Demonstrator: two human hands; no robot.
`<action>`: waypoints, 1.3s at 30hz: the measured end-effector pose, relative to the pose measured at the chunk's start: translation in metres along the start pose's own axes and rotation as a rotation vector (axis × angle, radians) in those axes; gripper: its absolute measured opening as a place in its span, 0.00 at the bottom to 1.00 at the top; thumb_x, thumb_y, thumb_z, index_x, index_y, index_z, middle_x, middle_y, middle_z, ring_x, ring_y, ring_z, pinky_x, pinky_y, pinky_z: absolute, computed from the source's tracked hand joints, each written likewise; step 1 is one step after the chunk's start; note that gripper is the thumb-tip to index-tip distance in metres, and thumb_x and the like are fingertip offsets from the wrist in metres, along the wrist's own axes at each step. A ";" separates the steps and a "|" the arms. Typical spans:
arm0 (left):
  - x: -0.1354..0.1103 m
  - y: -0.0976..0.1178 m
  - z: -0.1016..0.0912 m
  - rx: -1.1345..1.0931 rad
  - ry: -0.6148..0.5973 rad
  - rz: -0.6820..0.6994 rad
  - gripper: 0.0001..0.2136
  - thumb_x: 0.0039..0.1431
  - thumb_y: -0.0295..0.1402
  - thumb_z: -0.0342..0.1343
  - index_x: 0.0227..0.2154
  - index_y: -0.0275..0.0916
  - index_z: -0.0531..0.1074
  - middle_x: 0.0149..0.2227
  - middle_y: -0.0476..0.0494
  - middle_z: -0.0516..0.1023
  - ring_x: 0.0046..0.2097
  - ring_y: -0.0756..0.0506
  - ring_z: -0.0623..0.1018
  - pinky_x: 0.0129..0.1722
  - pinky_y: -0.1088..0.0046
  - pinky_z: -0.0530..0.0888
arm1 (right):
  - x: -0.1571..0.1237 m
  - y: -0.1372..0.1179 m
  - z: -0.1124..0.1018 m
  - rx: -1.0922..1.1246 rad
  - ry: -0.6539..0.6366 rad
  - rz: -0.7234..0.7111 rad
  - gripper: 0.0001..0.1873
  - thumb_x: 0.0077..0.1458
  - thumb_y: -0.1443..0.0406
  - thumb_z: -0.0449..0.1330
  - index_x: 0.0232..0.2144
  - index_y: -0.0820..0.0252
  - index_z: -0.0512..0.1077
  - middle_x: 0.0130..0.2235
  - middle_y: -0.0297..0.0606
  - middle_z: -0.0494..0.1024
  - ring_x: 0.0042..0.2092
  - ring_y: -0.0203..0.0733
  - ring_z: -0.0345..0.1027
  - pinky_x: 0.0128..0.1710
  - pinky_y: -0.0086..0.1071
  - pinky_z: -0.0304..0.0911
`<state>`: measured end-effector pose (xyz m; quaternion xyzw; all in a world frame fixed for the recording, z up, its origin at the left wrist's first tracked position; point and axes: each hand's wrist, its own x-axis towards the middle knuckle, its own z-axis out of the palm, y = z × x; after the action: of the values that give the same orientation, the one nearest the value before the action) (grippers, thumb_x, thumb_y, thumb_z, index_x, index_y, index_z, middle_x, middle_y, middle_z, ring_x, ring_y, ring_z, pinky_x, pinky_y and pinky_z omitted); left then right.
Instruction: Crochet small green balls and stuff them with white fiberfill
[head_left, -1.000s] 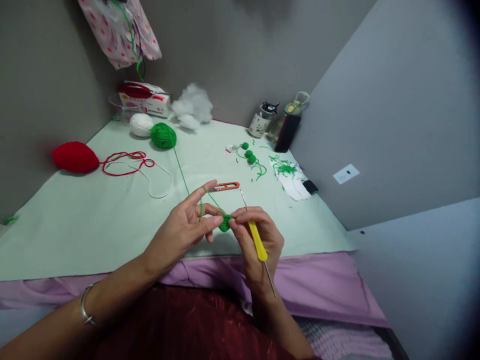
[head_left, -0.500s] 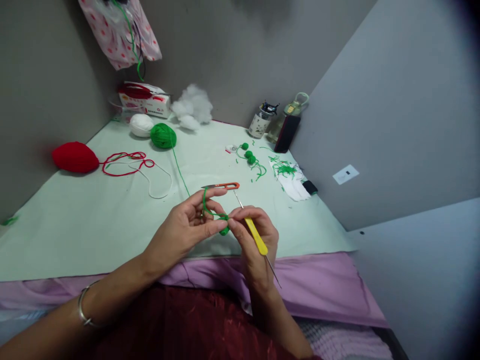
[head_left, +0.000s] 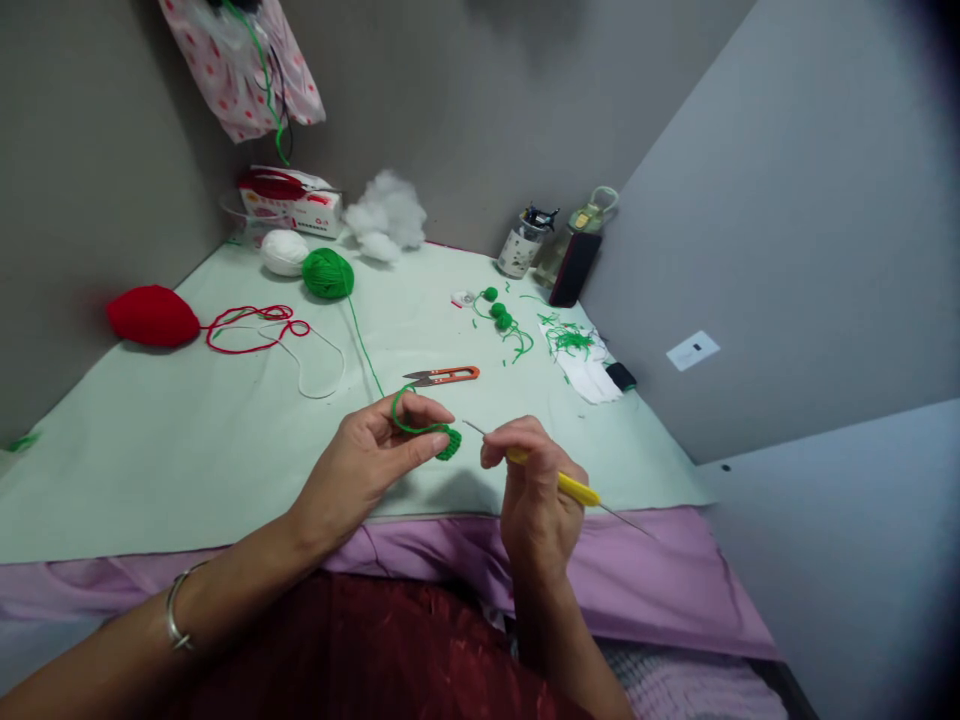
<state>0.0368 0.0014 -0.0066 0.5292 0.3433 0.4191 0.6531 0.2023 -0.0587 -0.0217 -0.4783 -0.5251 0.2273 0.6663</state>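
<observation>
Grey partition walls (head_left: 450, 110) close in behind a table laid with pale green cloth (head_left: 210, 460); lilac fabric (head_left: 645, 570) hangs at its near edge, below the fingers. Left hand (head_left: 367, 450): thumb and fingers curled, pinching a small green crocheted piece (head_left: 450, 445) at the tips; thumb on the near face, fingers behind it partly hidden. Green yarn (head_left: 364, 345) comes down from beyond the left fingers, a loop of it lying about the index finger and ending at the piece. Right hand (head_left: 544, 490): fingers closed round the yellow handle of a crochet hook (head_left: 577, 489). Metal tip points toward the left fingertips, near the piece but apart from it; the other metal end sticks out behind the right hand.

Just beyond the left fingertips, orange-handled snips (head_left: 456, 375), lying flat. Farther off, past the left hand: green yarn ball (head_left: 328, 273), white yarn ball (head_left: 283, 252) touching or nearly so, and white stuffing (head_left: 386, 215) against the wall. Out to the left of the fingers, red yarn ball (head_left: 154, 316), its strand loosely looped. Beyond the right fingers: three little green balls (head_left: 499, 310) with trailing ends. Farther right of them, green clippings (head_left: 571, 338) on white paper (head_left: 592, 382); behind, a pen cup (head_left: 519, 248) and a dark phone (head_left: 575, 268) leaning upright.
</observation>
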 end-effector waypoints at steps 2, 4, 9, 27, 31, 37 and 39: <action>0.000 0.000 0.001 0.001 -0.003 0.008 0.06 0.57 0.35 0.69 0.36 0.41 0.79 0.35 0.48 0.79 0.39 0.47 0.77 0.42 0.70 0.73 | -0.001 -0.002 0.001 0.023 -0.025 -0.002 0.21 0.71 0.54 0.53 0.34 0.52 0.82 0.29 0.34 0.76 0.32 0.38 0.70 0.33 0.35 0.66; 0.001 -0.001 0.001 -0.012 -0.010 0.017 0.06 0.57 0.33 0.69 0.35 0.41 0.79 0.35 0.49 0.79 0.38 0.48 0.76 0.41 0.71 0.73 | -0.002 -0.003 0.003 0.046 -0.040 -0.017 0.20 0.71 0.54 0.54 0.34 0.52 0.82 0.29 0.34 0.77 0.32 0.38 0.71 0.32 0.34 0.66; 0.000 -0.001 0.000 -0.021 -0.027 0.044 0.04 0.58 0.32 0.68 0.34 0.41 0.78 0.34 0.51 0.78 0.38 0.49 0.75 0.41 0.73 0.72 | -0.002 -0.001 0.006 0.055 -0.058 -0.050 0.18 0.71 0.57 0.55 0.34 0.53 0.83 0.29 0.34 0.78 0.32 0.37 0.71 0.33 0.33 0.66; -0.004 0.000 0.001 0.262 0.022 0.165 0.03 0.59 0.30 0.65 0.30 0.41 0.77 0.32 0.51 0.80 0.39 0.47 0.77 0.44 0.69 0.71 | -0.005 -0.013 0.002 -0.142 -0.141 -0.060 0.17 0.71 0.65 0.55 0.32 0.54 0.80 0.31 0.31 0.79 0.34 0.33 0.71 0.36 0.30 0.65; -0.004 -0.001 0.004 0.216 -0.004 0.158 0.02 0.58 0.29 0.65 0.32 0.41 0.77 0.33 0.51 0.79 0.39 0.47 0.77 0.44 0.69 0.70 | -0.005 -0.011 0.005 -0.146 -0.158 -0.085 0.15 0.70 0.66 0.55 0.34 0.53 0.80 0.32 0.31 0.79 0.36 0.34 0.72 0.37 0.30 0.66; -0.001 -0.003 0.004 -0.218 -0.107 -0.088 0.20 0.58 0.31 0.70 0.52 0.42 0.73 0.33 0.54 0.79 0.37 0.50 0.78 0.43 0.72 0.71 | -0.003 -0.005 0.009 0.064 -0.046 -0.003 0.07 0.67 0.63 0.61 0.37 0.54 0.79 0.32 0.31 0.79 0.35 0.35 0.73 0.36 0.30 0.68; -0.002 -0.003 0.003 -0.257 -0.108 -0.098 0.24 0.58 0.31 0.70 0.56 0.43 0.72 0.33 0.54 0.79 0.38 0.50 0.78 0.43 0.72 0.70 | -0.003 -0.003 0.008 0.151 -0.032 0.078 0.03 0.65 0.64 0.63 0.40 0.53 0.78 0.33 0.31 0.80 0.34 0.34 0.74 0.36 0.30 0.69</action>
<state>0.0393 -0.0015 -0.0087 0.4456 0.2766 0.3981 0.7526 0.1929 -0.0591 -0.0210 -0.4429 -0.4981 0.2997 0.6826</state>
